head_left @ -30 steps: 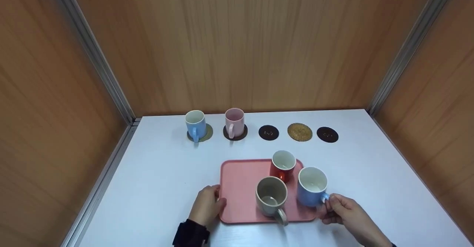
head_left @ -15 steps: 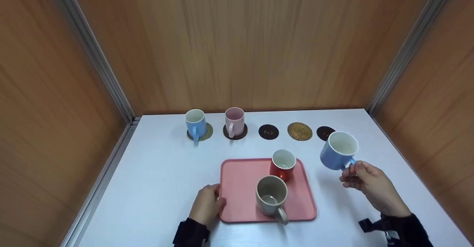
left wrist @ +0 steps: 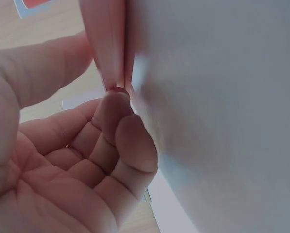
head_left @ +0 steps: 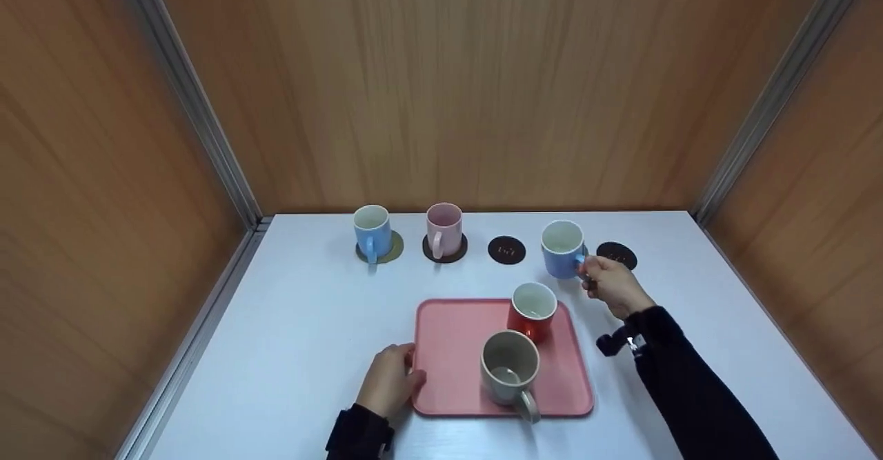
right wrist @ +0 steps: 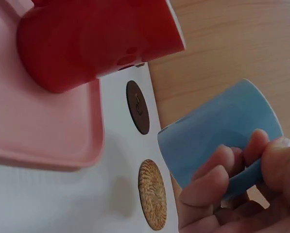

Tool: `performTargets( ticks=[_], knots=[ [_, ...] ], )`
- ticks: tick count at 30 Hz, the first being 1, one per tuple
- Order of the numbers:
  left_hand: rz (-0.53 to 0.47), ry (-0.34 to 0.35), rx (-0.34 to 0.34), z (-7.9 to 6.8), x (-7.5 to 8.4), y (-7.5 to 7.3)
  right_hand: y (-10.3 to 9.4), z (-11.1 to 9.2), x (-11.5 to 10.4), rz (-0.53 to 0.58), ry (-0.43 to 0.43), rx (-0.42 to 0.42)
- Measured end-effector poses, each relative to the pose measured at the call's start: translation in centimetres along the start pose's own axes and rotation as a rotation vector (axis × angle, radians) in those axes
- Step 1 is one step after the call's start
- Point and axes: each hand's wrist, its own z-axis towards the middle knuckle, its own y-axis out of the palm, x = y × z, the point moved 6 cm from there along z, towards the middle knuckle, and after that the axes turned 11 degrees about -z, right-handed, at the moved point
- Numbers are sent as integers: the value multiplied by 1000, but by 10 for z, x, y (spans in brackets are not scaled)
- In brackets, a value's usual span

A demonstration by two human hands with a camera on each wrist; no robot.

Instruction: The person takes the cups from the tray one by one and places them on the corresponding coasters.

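My right hand (head_left: 614, 285) pinches the handle of a blue mug (head_left: 562, 250) with a white inside. In the head view the mug overlaps the woven coaster (right wrist: 152, 194), which the right wrist view shows below it across a gap. My left hand (head_left: 388, 379) holds the left edge of a pink tray (head_left: 448, 356), thumb on top and fingers curled under the rim, as the left wrist view (left wrist: 106, 43) of that tray edge shows. On the tray stand a red mug (head_left: 531, 312) and a grey mug (head_left: 509, 367), its handle toward me.
At the back, a light blue mug (head_left: 372, 231) stands on an olive coaster (head_left: 396, 246) and a pink mug (head_left: 444, 229) on a dark coaster (head_left: 459, 250). Bare dark coasters (head_left: 507, 250) lie on either side of the held mug. Wooden panels (head_left: 483, 87) enclose the white table (head_left: 310, 322).
My right hand has lifted the blue mug off the tray's right side, swung it outward, then carried it back and left toward the coaster row. My left hand stays at the tray edge.
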Motion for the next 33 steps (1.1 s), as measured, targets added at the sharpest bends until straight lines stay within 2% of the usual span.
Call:
performTargets(
  ticks=[3, 7, 10, 14, 19, 26, 33],
  knots=[
    [-5, 22, 7, -1, 0, -1, 15, 20, -6, -7, 27, 9],
    [-9, 56, 6, -6, 2, -2, 31, 39, -15, 46, 50, 22],
    [-7, 54, 5, -10, 1, -3, 44, 52, -22, 79, 49, -12],
    [-6, 52, 8, -14, 1, -4, 58, 64, -31, 69, 67, -61],
    [7, 81, 13, -15, 3, -3, 62, 75, -32, 35, 102, -82],
    [8, 10, 10, -15, 1, 0, 64, 87, -30, -99, 80, -155],
    [4, 15, 13, -13, 4, -1, 68, 97, -34, -171, 76, -194]
  ],
)
